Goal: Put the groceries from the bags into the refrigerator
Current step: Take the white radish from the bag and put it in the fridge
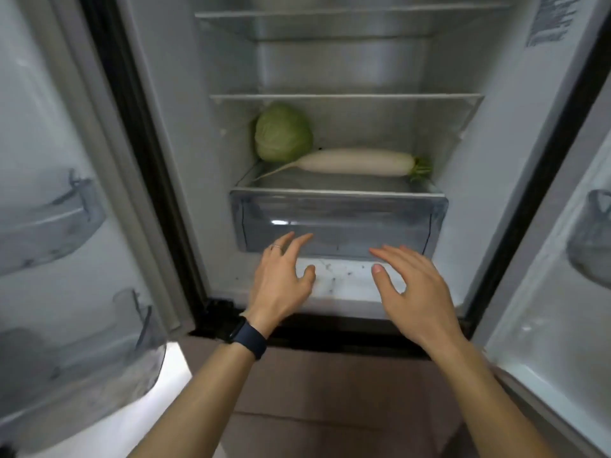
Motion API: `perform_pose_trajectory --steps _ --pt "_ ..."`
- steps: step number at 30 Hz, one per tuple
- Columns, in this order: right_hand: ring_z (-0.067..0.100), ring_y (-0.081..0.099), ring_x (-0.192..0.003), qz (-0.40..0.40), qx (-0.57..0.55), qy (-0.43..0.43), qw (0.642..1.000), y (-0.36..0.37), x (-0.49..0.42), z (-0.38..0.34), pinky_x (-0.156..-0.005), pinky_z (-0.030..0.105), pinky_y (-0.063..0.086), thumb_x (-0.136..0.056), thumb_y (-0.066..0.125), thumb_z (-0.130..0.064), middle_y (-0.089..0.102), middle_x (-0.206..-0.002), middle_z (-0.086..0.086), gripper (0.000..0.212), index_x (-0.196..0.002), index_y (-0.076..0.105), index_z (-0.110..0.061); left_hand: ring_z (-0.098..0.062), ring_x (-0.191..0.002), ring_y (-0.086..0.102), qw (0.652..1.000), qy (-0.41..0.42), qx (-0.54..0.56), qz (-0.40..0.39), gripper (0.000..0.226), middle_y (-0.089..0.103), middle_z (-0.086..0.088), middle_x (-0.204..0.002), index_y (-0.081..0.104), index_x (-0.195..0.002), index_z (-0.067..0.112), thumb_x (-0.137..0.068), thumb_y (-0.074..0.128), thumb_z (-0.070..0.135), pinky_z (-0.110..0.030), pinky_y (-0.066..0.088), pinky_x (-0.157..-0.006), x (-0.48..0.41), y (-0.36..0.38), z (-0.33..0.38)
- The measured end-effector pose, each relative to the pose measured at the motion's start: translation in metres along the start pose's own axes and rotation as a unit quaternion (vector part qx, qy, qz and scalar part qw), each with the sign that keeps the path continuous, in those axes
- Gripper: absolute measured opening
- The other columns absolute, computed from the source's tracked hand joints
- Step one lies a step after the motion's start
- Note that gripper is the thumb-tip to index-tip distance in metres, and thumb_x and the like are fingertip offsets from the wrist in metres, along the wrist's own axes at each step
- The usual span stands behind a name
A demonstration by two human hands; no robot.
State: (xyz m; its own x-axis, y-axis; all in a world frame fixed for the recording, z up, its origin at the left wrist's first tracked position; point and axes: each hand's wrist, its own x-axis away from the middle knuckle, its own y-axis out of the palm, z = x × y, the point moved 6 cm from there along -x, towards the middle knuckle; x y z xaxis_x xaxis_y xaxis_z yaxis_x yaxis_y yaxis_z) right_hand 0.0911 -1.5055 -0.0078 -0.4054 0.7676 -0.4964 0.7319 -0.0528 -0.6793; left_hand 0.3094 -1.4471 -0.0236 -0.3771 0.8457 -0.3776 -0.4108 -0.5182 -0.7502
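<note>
The refrigerator (496, 180) stands open in front of me. On the shelf over its clear crisper drawer (337, 219) lie a green cabbage (282, 133) at the back left and a long white radish (353, 161) beside it, leaf end to the right. My left hand (281, 279), with a dark wristband and a ring, reaches toward the drawer's lower front, fingers spread and holding nothing. My right hand (413, 289) hovers just to the right of it, fingers straight, also holding nothing. No bags are in view.
Both doors hang open: the left door (43, 226) and the right door (568, 276), each with clear bins. Two glass shelves (347, 97) higher up hold nothing. A closed brown drawer front (330, 391) sits below the compartment.
</note>
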Motion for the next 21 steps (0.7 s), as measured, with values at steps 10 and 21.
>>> perform_pose_trajectory --steps 10,21 --pt "0.01 0.037 -0.14 -0.183 -0.038 -0.081 0.979 0.042 0.17 -0.061 -0.112 0.022 0.02 -0.101 0.052 -0.039 0.057 -0.139 -0.015 0.035 -0.134 0.062 -0.033 -0.019 -0.132 0.042 0.989 -0.134 -0.06 0.002 0.056 0.048 0.003 -0.145 0.043 -0.146 0.037 -0.092 0.059 0.036 -0.035 0.04 -0.109 0.245 -0.03 -0.045" --pt "0.014 0.04 -0.14 -0.337 -0.127 -0.273 0.892 0.125 0.328 -0.285 -0.116 0.027 0.025 -0.101 0.049 -0.043 0.058 -0.138 -0.016 0.035 -0.133 0.062 -0.037 -0.015 -0.128 0.045 0.904 -0.376 -0.153 0.137 0.049 0.05 0.008 -0.145 0.045 -0.143 0.041 -0.095 0.056 0.039 -0.033 0.042 -0.105 0.534 -0.215 -0.125"
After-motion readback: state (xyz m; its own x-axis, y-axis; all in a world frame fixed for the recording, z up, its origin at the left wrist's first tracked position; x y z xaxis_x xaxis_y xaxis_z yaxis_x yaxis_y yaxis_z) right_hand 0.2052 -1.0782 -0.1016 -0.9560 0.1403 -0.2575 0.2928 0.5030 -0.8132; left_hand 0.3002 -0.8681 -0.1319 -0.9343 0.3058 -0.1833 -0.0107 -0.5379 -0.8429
